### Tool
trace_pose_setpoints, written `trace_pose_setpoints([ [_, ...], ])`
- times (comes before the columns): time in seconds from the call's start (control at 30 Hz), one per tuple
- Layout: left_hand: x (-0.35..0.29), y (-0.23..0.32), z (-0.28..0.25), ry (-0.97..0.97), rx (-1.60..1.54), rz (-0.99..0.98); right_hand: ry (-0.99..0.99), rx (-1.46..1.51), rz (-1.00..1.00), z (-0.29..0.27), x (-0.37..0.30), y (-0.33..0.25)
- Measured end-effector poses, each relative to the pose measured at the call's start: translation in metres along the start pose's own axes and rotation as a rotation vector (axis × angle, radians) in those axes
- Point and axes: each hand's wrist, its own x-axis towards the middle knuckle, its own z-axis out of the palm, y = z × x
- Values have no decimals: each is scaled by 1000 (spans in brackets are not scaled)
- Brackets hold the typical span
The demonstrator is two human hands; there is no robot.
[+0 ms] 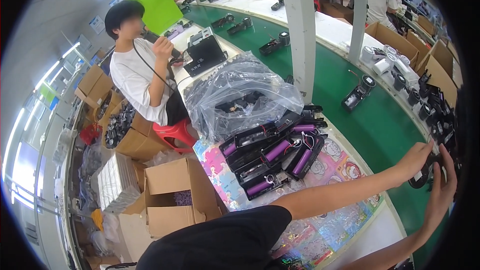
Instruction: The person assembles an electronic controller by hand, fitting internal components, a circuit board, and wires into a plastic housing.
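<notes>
Both my arms reach to the far right over the green conveyor belt. My left hand (417,160) is closed at a black part with a round end (419,177), its fingertips partly hidden. Close beside it, my right hand (442,187) has its fingers stretched and apart; the hands overlap the dark parts behind them, so contact is hard to see. On the table in front of me lies a pile of long black housings (272,152), several with purple cylindrical cells (277,150) and thin wires. Behind the pile stands a clear plastic bag (240,95) with dark parts inside.
The green belt (332,77) carries black housings with round heads (359,92). White and black round parts (392,67) crowd the right ledge. A white post (300,30) rises beside the belt. An open carton (175,195) stands at left; a co-worker (137,65) sits beyond on a red stool (175,132).
</notes>
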Motion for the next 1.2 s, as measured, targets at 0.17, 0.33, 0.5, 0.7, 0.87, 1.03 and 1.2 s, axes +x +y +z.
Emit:
trace_pose_setpoints([
  [0.17, -9, 13, 0, -18, 182, 166, -27, -112, 3, 6, 1, -1],
  [0.33, -9, 24, 10, -192, 475, 338, 154, -152, 63, -2, -1, -6],
  [0.5, -19, 56, -20, -262, 422, 297, 269, 28, -87, 16, 12, -6],
  [0.7, -17, 53, -13, -215, 59, 172, 267, 390, -57, 2, 8, -2],
  [0.87, -16, 58, -13, -186, -58, 106, 300, 359, -101, 12, 12, 10],
  [1.03, -20, 69, -15, -204, -13, 119, 139, 791, -10, 27, 15, 17],
  [1.2, -22, 73, -23, -252, 46, 161, 151, 900, -17, 25, 15, 12],
])
